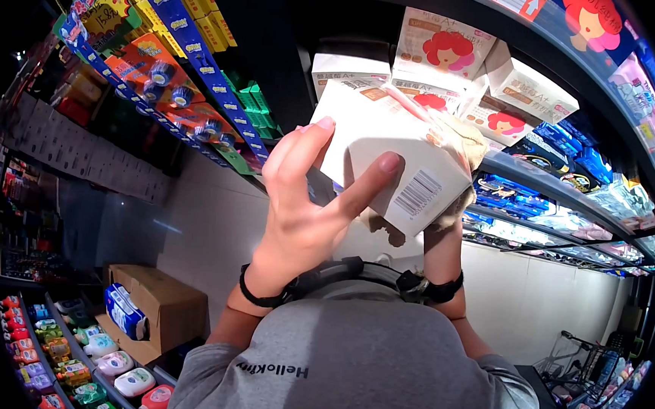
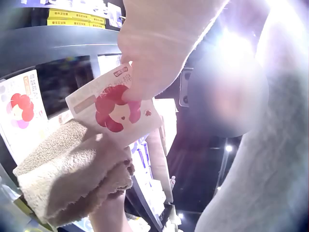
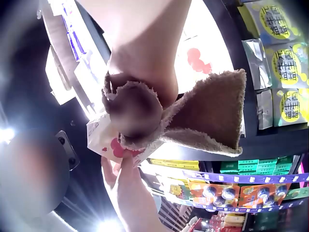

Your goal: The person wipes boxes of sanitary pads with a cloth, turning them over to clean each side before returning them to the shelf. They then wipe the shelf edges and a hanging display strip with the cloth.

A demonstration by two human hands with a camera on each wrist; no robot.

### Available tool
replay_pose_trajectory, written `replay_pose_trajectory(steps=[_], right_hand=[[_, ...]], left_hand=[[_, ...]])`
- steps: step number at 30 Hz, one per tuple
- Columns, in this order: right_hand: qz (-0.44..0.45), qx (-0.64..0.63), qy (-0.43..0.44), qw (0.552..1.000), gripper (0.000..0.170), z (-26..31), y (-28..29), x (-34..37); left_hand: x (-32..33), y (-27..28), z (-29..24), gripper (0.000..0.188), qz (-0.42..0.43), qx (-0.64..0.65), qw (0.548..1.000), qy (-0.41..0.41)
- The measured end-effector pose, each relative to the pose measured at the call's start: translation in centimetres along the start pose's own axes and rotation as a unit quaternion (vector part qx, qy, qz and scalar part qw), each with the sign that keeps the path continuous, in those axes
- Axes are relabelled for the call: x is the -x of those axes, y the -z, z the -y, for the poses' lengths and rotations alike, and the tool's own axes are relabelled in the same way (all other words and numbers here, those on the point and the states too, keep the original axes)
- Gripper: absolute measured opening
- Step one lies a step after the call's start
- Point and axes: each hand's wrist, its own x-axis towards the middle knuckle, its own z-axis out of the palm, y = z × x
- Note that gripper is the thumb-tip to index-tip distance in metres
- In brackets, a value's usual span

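Note:
A white carton (image 1: pixel 377 143) with a barcode on its near face is held up, tilted, in front of the shelf. My left hand (image 1: pixel 302 191) grips it from the left, the thumb lying across the barcode face. In the left wrist view, the carton's other face (image 2: pixel 118 108) carries a cartoon head with red hair. A beige towel (image 2: pixel 82 169) is bunched against the carton's right side. My right hand (image 3: pixel 145 63) holds the towel, which hides most of its fingers.
Similar cartons (image 1: pixel 448 49) stand on the shelf just behind, one tilted carton (image 1: pixel 533 86) among them. Packs in blue wrapping (image 1: pixel 566 153) fill lower shelves at right. A brown cardboard box (image 1: pixel 172 308) sits at lower left beside rows of bottles (image 1: pixel 115 364).

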Motion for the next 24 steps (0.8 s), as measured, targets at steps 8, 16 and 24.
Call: replay_pose_trajectory(steps=[8,16,24], right_hand=[[0.257,0.296,0.128,0.911,0.045,-3.5,6.8,-1.6],[0.226,-0.075,0.032,0.971,0.052,-2.1,1.1,-3.0],[0.124,-0.168,-0.067,0.976,0.047,-1.5,1.9,-1.6]], left_hand=[[0.9,0.2,0.1,0.038,-0.037,-0.008,0.999,-0.019],[1.3,0.2,0.4,0.039,-0.045,-0.009,0.998,-0.035],[1.7,-0.2,0.5,0.039,-0.082,0.024,0.995,-0.052]])
